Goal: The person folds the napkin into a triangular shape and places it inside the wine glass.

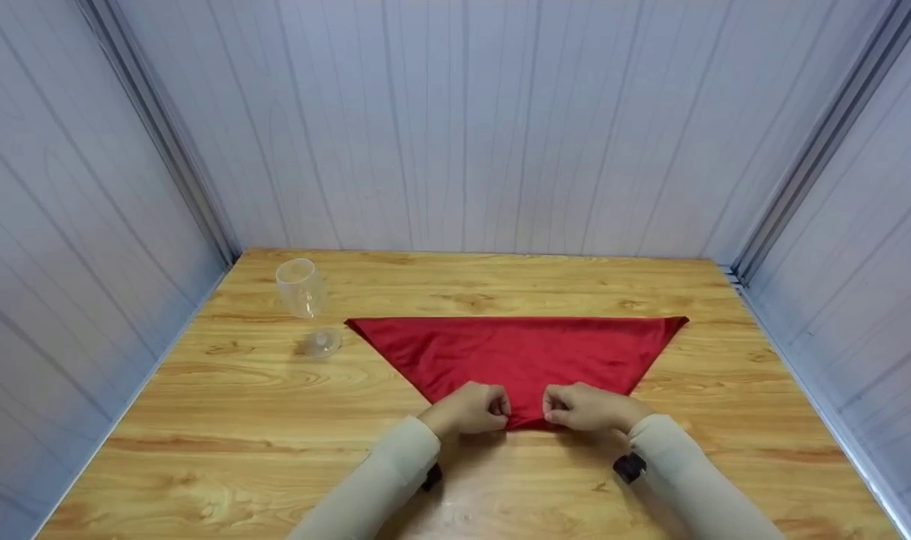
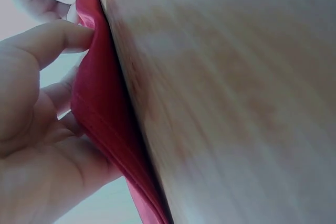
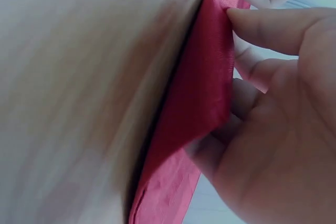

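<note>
A red satin cloth napkin (image 1: 515, 352) lies spread in a trapezoid, its long edge at the far side and its short edge towards the person. My left hand (image 1: 472, 407) pinches the left part of the short edge, thumb against curled fingers. At the right part of that edge my right hand (image 1: 594, 407) pinches the cloth the same way. Both wrist views show the cloth's edge (image 2: 102, 77) lifted slightly off the table between thumb and fingers. In the right wrist view a fold of the napkin (image 3: 202, 72) stands up, and the other hand appears beyond it.
A clear stemmed glass (image 1: 302, 289) stands upright on the wooden table (image 1: 238, 420), left of the napkin's far left corner. Pale panel walls (image 1: 455, 127) enclose the table at the back and both sides. Each wrist carries a small black device (image 1: 629, 468).
</note>
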`<state>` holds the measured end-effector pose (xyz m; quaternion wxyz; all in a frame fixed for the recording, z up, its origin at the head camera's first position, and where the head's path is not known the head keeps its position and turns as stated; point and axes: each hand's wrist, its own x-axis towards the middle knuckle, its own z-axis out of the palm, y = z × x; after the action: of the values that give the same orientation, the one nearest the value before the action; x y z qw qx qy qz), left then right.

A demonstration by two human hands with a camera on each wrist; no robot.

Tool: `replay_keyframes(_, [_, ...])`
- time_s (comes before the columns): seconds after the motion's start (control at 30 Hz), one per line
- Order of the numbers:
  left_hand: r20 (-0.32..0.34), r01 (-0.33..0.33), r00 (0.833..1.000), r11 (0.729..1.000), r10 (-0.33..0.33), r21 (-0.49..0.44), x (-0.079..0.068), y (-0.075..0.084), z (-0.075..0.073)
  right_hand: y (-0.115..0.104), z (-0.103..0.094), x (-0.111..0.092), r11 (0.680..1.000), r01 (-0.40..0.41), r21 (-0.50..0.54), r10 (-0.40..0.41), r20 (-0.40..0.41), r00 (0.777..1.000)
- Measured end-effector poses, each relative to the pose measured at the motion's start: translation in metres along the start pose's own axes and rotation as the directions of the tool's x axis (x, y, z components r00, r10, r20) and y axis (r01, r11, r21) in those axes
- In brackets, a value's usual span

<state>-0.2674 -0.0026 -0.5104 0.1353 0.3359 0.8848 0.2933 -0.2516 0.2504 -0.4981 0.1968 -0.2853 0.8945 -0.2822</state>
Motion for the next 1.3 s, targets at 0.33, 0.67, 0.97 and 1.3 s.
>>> replay_keyframes(0.33, [-0.011, -0.014, 1.0, 1.0, 0.015, 0.011, 0.001, -0.001, 0.0, -0.004, -0.003, 0.005, 0.998, -0.034, -0.056, 0.036, 0.023, 0.999])
replay_keyframes(0.67, [-0.04, -0.032, 0.999, 0.999, 0.031, -0.032, 0.002, -0.002, -0.001, 0.003, -0.005, 0.001, 0.994, -0.08, -0.077, 0.072, -0.109, 0.991])
replay_keyframes(0.97, [-0.067, -0.092, 0.993, 0.993, 0.096, 0.068, 0.003, 0.002, -0.002, -0.001, 0.002, 0.003, 0.988, 0.025, -0.153, -0.055, -0.194, 0.98])
replay_keyframes(1.3, [-0.071, -0.129, 0.987, 0.969, 0.147, 0.213, -0.004, 0.011, -0.004, 0.003, 0.006, -0.004, 0.956, 0.139, -0.259, -0.193, -0.196, 0.961])
